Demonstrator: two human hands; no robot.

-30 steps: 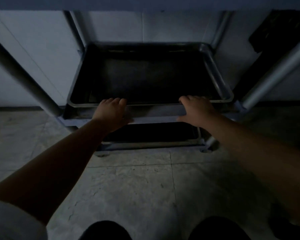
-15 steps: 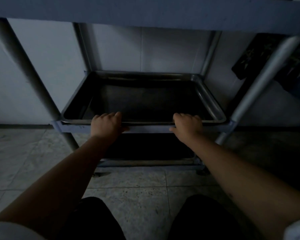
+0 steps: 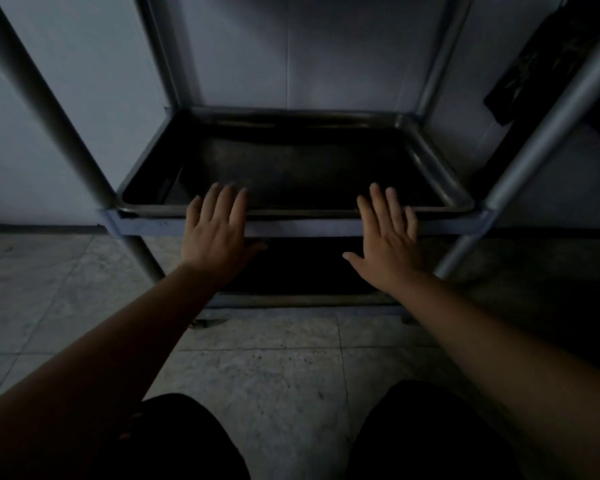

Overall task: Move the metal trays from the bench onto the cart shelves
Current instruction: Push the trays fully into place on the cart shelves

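Head view only: tray [image 3: 291, 168] sits seated on the middle shelf [image 3: 291, 227] of the cart [image 3: 541, 133], just beyond both hands, its near rim under the fingertips. Left hand [image 3: 217, 233] is spread flat with fingers wide, holding nothing, its fingertips over the tray's near rim. Right hand [image 3: 388, 237] is likewise open and empty, fingers fanned, thumb out to the side, resting at the same rim. Whether the palms touch the shelf edge cannot be told in this dim light. Below the hands a lower shelf [image 3: 302, 299] shows dark; something may lie there, but it is too murky to say. The floor [image 3: 274, 368] is tiled and bare near the knees.

By my reckoning this tray is placed and the step is about finished; the worktop is out of sight, so how many trays remain cannot be judged.

Half a second earlier both hands were curled over the tray's front rim; now they have let go and opened flat, and the tray looks pushed fully home on its shelf.
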